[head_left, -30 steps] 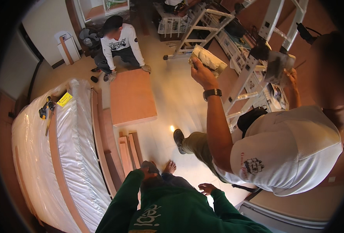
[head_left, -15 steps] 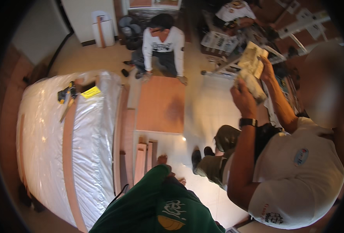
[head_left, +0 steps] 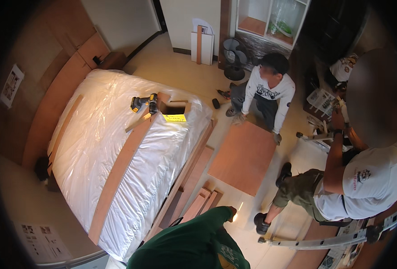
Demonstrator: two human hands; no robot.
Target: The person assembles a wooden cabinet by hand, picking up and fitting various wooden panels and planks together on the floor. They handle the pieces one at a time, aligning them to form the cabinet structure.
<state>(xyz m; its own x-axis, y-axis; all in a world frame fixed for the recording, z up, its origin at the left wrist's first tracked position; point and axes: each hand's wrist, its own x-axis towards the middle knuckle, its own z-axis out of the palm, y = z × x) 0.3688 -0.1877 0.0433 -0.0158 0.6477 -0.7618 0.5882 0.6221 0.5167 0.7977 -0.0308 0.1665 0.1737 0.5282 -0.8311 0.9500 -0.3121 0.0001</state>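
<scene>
Neither of my hands shows its fingers; only my green shirt point(head_left: 185, 242) fills the lower edge. A small patch of skin point(head_left: 232, 214) shows past the green cloth, and I cannot tell what part it is. Just beyond lie several narrow wooden boards point(head_left: 198, 201) on the floor. Farther off is a square reddish-brown panel point(head_left: 242, 159); a crouching person point(head_left: 270, 89) in a white long-sleeved top has gloved hands at its far edge. To my left, a plastic-wrapped mattress point(head_left: 86, 134) bears a yellow-and-black cordless drill point(head_left: 144, 104) and a long plank point(head_left: 122, 175).
At right, a person in a white T-shirt point(head_left: 364, 179) stands close to me. Ladder parts point(head_left: 315, 242) lie on the lower right. Near the back wall are a black fan point(head_left: 234, 56) and a white shelf unit point(head_left: 270, 20). A small wooden box point(head_left: 180, 108) sits on the mattress.
My view has swung left, so mattress, panel and people appear farther right. The person at right has lowered the pale blocks once held up. The crouching person's hands stay at the panel.
</scene>
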